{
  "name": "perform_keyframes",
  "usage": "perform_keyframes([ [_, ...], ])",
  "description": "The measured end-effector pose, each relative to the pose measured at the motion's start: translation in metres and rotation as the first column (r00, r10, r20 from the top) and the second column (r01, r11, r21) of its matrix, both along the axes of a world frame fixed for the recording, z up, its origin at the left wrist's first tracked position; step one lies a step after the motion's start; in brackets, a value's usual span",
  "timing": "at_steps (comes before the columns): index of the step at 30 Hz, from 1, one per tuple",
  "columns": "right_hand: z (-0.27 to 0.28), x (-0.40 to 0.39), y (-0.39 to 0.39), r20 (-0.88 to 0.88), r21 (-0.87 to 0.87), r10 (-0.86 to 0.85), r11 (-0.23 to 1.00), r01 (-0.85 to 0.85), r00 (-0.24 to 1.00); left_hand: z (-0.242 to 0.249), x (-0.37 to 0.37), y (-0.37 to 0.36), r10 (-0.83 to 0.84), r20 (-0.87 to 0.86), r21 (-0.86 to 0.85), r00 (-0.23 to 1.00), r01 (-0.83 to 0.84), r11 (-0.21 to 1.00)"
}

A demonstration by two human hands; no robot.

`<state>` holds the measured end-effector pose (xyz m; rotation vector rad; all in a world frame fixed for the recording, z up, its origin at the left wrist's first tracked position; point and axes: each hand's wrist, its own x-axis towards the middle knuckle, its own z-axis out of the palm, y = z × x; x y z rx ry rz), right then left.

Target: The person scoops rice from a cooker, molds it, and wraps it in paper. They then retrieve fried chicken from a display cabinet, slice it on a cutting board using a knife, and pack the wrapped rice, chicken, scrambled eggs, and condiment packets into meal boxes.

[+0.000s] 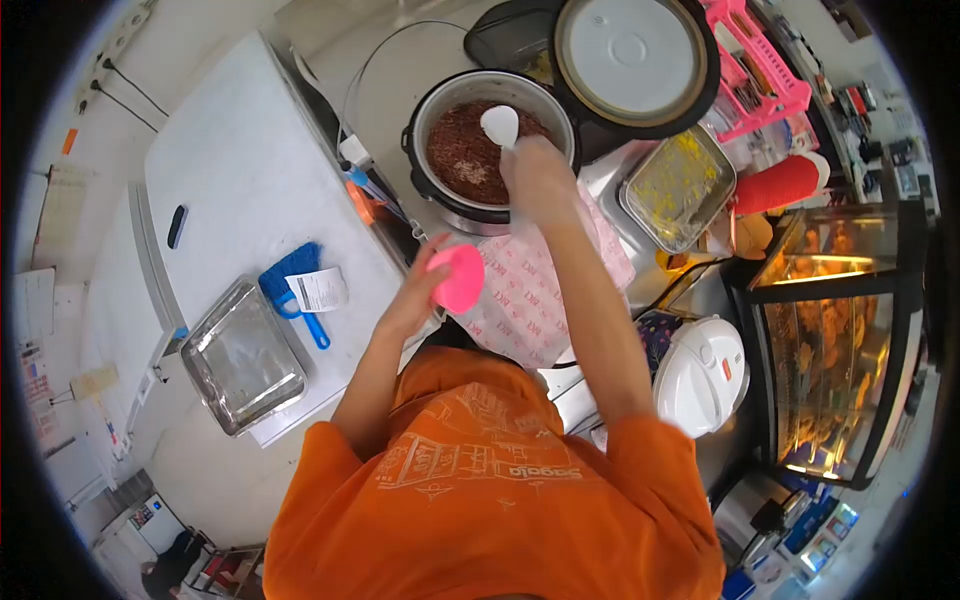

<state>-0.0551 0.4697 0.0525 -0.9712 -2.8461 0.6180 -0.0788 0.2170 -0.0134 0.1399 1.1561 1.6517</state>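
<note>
An orange shirt (480,500) with pale printing lies nearest the camera, at six o'clock, and two bare arms reach up from it. The left hand (410,298), left of centre, has its fingers curled around a pink cup (462,280), gripping it. The right hand (540,178), near twelve o'clock, is blurred; it closes on a white scoop (500,126), though I cannot tell how each finger sits. The scoop's head is over a round pot (462,96) at twelve o'clock, which holds reddish-brown food (462,150). Below the pot, under the right forearm, is printed paper (515,300). A large lid (628,48) is at one o'clock, a metal tray (685,190) with yellow residue at two, and a lit display case (835,350) at three. On the white tabletop (240,170), a blue brush (291,272) lies at nine o'clock, just beside another metal pan (243,360) between eight and nine.
</note>
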Motion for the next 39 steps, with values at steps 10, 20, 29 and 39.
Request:
perform_keyframes([
  [10, -0.039, -0.08, 0.063, 0.341, 0.066, -0.093, 0.995, 0.075, 0.936, 0.012, -0.046, 0.001, 0.099, -0.216, -0.032, 0.971, -0.109, 0.994],
  [20, -0.01, -0.091, 0.004, 0.632, 0.178, 0.142, 0.93, -0.321, 0.762, -0.006, -0.065, 0.024, 0.028, -0.245, 0.037, 0.969, -0.02, 0.999],
  [29, -0.034, -0.112, 0.005, 0.566, 0.339, 0.151, 0.854, -0.395, 0.811, 0.0, -0.069, 0.025, 0.058, -0.241, 0.029, 0.969, -0.052, 0.998],
  [39, -0.064, -0.09, 0.031, 0.641, 0.252, 0.016, 0.94, -0.23, 0.767, -0.009, -0.059, 0.032, 0.077, -0.218, 0.093, 0.973, -0.058, 0.994],
])
